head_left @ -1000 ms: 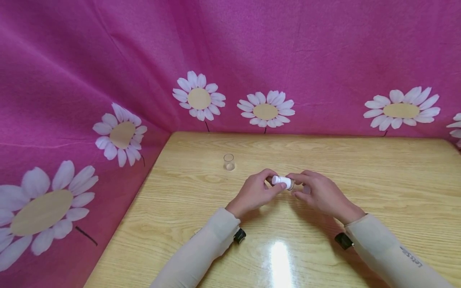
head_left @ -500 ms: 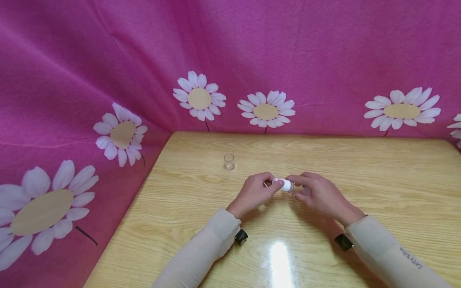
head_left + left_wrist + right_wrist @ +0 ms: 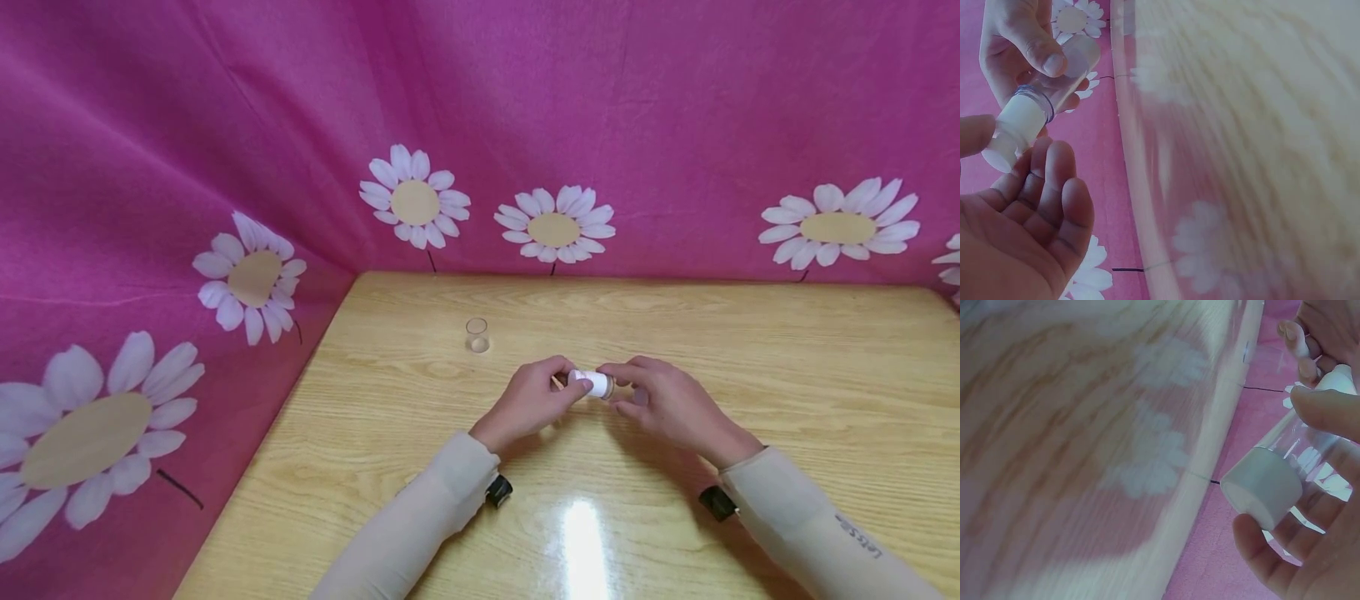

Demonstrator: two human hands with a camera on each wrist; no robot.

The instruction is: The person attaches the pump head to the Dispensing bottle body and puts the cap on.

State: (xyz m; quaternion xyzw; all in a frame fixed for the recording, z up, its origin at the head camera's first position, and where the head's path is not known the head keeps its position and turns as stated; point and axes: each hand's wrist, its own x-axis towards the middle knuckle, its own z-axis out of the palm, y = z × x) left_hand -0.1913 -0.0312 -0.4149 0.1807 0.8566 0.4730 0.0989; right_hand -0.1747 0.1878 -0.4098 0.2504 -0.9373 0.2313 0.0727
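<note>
A small clear bottle (image 3: 1065, 81) with a white pump top (image 3: 1021, 119) is held between both hands, lying aslant above the table. My left hand (image 3: 527, 400) pinches the white top between thumb and fingertips. Around the clear body, my right hand (image 3: 667, 408) grips with thumb and fingers. The right wrist view shows the bottle's white base (image 3: 1263, 487) at the near end. Part of the clear body is hidden by the right fingers. Beyond the left hand, a small clear cap or cup (image 3: 477, 336) stands on the table.
The wooden table (image 3: 390, 417) reaches back to a pink cloth (image 3: 675, 125) with printed daisies, which also hangs along the left side. A bright light reflection lies on the near part of the tabletop.
My left thumb and fingers have shifted on the white top, and the bottle's tip that showed a second ago is now more covered. The right hand stays almost still; the clear cup has not moved.
</note>
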